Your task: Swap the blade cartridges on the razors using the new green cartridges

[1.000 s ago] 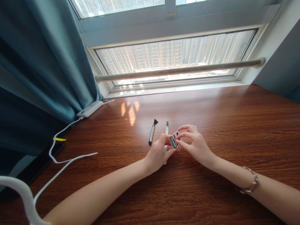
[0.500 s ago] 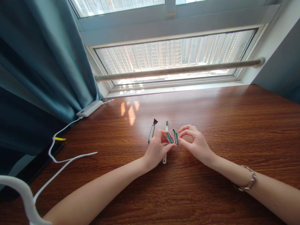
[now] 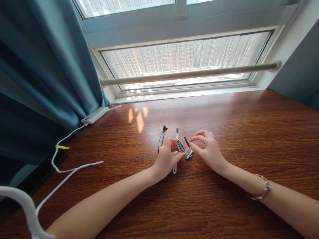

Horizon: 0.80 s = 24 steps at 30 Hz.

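My left hand (image 3: 166,156) grips a small clear plastic case (image 3: 183,146) by its left side, thumb below and fingers above. Inside the case are green-and-black razor cartridges, one on the left (image 3: 180,146) and one on the right (image 3: 187,141). My right hand (image 3: 208,147) has its thumb and fingertips close together at the case's right edge. A loose razor cartridge (image 3: 189,155) is just below the case. Under my left hand lies a white toothbrush (image 3: 175,167), partly covered. Beside it rests a razor handle (image 3: 161,139) with a dark head, its lower end behind my hand.
The brown wooden table (image 3: 244,132) runs up to the window (image 3: 189,59), with a rail (image 3: 189,76) across it. At left are a blue curtain (image 3: 57,59), a white device (image 3: 95,115), a white cable (image 3: 56,159) and a curved white tube (image 3: 22,202).
One razor cartridge has left my right fingertips and now sits just below the case. My right fingers have shifted slightly to the case's right edge. My left hand keeps its hold.
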Each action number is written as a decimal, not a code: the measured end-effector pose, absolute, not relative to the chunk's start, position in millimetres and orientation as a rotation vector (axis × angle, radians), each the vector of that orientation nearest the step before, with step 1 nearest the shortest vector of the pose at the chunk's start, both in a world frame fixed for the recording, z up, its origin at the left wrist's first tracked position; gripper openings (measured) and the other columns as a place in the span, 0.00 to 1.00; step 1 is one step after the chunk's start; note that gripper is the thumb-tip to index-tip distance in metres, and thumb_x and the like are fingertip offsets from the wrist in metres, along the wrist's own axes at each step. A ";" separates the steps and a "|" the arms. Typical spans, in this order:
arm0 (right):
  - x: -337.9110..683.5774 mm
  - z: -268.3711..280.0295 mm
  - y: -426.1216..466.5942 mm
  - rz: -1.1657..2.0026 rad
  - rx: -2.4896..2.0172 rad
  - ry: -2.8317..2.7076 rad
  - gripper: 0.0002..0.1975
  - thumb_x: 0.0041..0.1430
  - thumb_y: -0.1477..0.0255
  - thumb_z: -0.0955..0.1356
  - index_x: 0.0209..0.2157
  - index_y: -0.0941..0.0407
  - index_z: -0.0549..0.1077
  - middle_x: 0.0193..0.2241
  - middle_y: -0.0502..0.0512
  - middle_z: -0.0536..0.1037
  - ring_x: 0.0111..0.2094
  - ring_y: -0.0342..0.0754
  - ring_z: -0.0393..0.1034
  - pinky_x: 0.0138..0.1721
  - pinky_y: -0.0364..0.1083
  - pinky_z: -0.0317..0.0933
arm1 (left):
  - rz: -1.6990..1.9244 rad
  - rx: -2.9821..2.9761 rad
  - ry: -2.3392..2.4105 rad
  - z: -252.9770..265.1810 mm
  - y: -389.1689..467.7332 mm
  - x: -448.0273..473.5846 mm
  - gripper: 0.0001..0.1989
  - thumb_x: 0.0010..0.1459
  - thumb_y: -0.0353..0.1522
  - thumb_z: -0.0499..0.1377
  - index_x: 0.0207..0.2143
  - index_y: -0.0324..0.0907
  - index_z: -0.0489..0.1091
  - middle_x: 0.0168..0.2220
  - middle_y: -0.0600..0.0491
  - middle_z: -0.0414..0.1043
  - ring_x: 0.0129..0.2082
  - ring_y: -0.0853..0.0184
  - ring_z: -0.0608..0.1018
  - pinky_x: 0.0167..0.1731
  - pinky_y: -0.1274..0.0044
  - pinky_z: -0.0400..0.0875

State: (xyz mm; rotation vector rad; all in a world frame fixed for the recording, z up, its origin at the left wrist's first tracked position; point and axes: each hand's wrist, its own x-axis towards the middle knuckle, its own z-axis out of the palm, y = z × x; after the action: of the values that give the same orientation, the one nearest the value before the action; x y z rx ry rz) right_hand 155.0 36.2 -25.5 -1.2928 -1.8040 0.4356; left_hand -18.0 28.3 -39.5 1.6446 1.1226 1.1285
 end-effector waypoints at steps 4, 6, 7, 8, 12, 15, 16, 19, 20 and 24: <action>153.9 -27.4 34.7 0.418 -1.260 -1.847 0.06 0.50 0.70 0.67 0.32 0.51 0.75 0.34 0.54 0.69 0.38 0.50 0.60 0.42 0.51 0.56 | 1.115 1.769 1.140 -42.7 25.8 -18.6 0.20 0.44 0.34 0.63 0.36 0.41 0.57 0.34 0.50 0.72 0.35 0.65 0.76 0.37 0.72 0.72; 153.0 -27.6 33.7 0.435 -1.250 -1.851 0.06 0.49 0.71 0.67 0.31 0.51 0.75 0.34 0.54 0.69 0.39 0.50 0.60 0.42 0.51 0.56 | 1.116 1.874 1.150 -44.2 24.4 -18.9 0.18 0.45 0.34 0.62 0.37 0.41 0.58 0.34 0.51 0.72 0.35 0.66 0.76 0.36 0.72 0.72; 152.7 -27.6 33.5 0.449 -1.252 -1.843 0.05 0.49 0.71 0.68 0.30 0.52 0.75 0.34 0.54 0.69 0.39 0.50 0.60 0.42 0.51 0.56 | 1.120 1.927 1.155 -44.7 23.7 -19.1 0.18 0.46 0.34 0.62 0.37 0.41 0.58 0.34 0.51 0.72 0.35 0.66 0.76 0.36 0.73 0.72; 152.5 -27.7 33.5 0.464 -1.260 -1.831 0.04 0.49 0.71 0.68 0.29 0.52 0.75 0.34 0.54 0.70 0.39 0.50 0.60 0.42 0.51 0.56 | 1.123 1.969 1.161 -45.0 23.2 -19.2 0.18 0.46 0.34 0.62 0.37 0.41 0.59 0.34 0.51 0.72 0.34 0.66 0.76 0.36 0.74 0.72; 153.2 -27.5 34.2 0.506 -1.282 -1.778 0.03 0.49 0.71 0.68 0.26 0.53 0.75 0.33 0.53 0.70 0.38 0.49 0.61 0.42 0.51 0.56 | 1.125 1.967 1.166 -45.5 23.6 -19.2 0.18 0.46 0.35 0.62 0.37 0.41 0.58 0.33 0.51 0.72 0.33 0.66 0.76 0.34 0.74 0.72; 153.5 -26.5 33.3 0.533 -1.238 -1.724 0.03 0.49 0.70 0.68 0.27 0.53 0.75 0.33 0.53 0.70 0.38 0.49 0.63 0.42 0.50 0.57 | 1.115 1.921 1.150 -45.9 25.2 -19.2 0.18 0.47 0.35 0.61 0.37 0.41 0.57 0.34 0.50 0.72 0.34 0.66 0.76 0.34 0.75 0.72; 153.2 -26.2 32.5 0.560 -1.215 -1.704 0.04 0.49 0.69 0.68 0.28 0.53 0.75 0.32 0.53 0.70 0.37 0.48 0.63 0.40 0.48 0.59 | 1.106 1.926 1.148 -45.9 25.4 -19.2 0.18 0.47 0.35 0.61 0.37 0.41 0.57 0.34 0.51 0.72 0.34 0.67 0.76 0.34 0.75 0.72; 151.2 -25.4 29.1 0.686 -1.161 -1.669 0.06 0.51 0.68 0.67 0.29 0.55 0.74 0.28 0.53 0.71 0.29 0.45 0.65 0.29 0.44 0.60 | 1.074 2.007 1.149 -45.2 23.6 -19.3 0.18 0.47 0.34 0.61 0.39 0.41 0.57 0.33 0.51 0.72 0.34 0.68 0.76 0.34 0.76 0.71; 150.3 -25.3 27.9 0.720 -1.153 -1.664 0.07 0.51 0.68 0.67 0.29 0.55 0.74 0.26 0.52 0.71 0.27 0.44 0.65 0.27 0.43 0.60 | 1.068 2.043 1.146 -44.6 22.5 -19.3 0.19 0.47 0.34 0.61 0.39 0.41 0.57 0.33 0.52 0.72 0.33 0.68 0.76 0.34 0.76 0.71; 147.5 -25.5 23.9 0.710 -1.157 -1.656 0.06 0.50 0.68 0.67 0.29 0.56 0.73 0.25 0.51 0.72 0.23 0.41 0.64 0.25 0.42 0.61 | 1.052 2.142 1.089 -41.4 18.4 -18.8 0.17 0.49 0.31 0.60 0.40 0.41 0.57 0.34 0.52 0.72 0.33 0.70 0.75 0.33 0.79 0.71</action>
State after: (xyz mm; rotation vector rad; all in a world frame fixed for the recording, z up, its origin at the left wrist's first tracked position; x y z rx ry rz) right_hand 147.5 23.9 -25.5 -1.1570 -1.6559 0.7100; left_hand -18.8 18.4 -41.4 2.1424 1.0893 1.0521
